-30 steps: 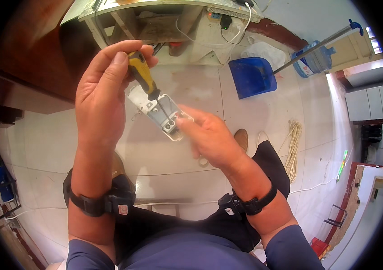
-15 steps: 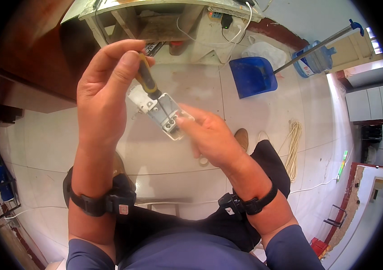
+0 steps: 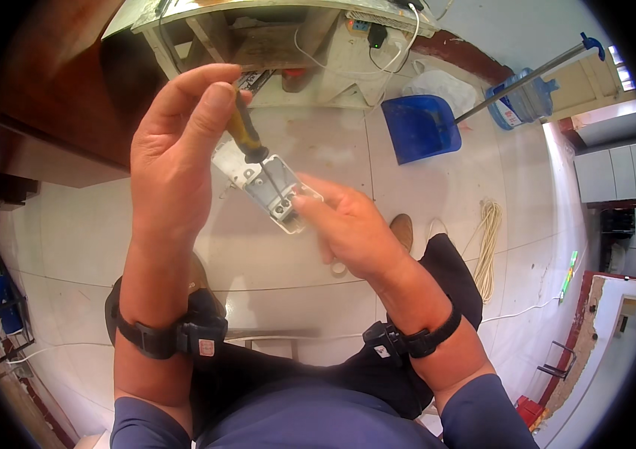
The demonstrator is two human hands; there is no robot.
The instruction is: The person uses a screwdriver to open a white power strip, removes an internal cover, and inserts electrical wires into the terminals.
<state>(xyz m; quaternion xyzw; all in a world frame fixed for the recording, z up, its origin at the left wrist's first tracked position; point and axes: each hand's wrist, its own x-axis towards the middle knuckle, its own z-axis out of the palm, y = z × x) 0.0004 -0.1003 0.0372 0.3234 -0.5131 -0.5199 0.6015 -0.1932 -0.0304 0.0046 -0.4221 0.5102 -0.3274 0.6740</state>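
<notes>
My left hand [image 3: 179,142] is closed round the upper end of a screwdriver [image 3: 243,133] with a yellow and dark handle. Its thin shaft slants down and right, and the tip meets a small dark part inside an open white plastic housing [image 3: 247,175]. The housing is a long, shallow case, tilted, with a grey inside and small metal fittings at its lower end. Gripping that lower right end is my right hand [image 3: 351,224], its thumb beside the screwdriver's tip. Some of this hand's fingers are hidden beneath the case.
Below my hands is a tiled floor. Ahead stands a worn desk [image 3: 318,82] with cables. To its right are a blue dustpan [image 3: 421,129] with a long handle and a blue water bottle [image 3: 521,101]. A coiled pale rope [image 3: 488,251] lies right of my feet.
The screwdriver's handle has turned a little in my left hand, and that hand has shifted very slightly. My right hand and the housing stay in place.
</notes>
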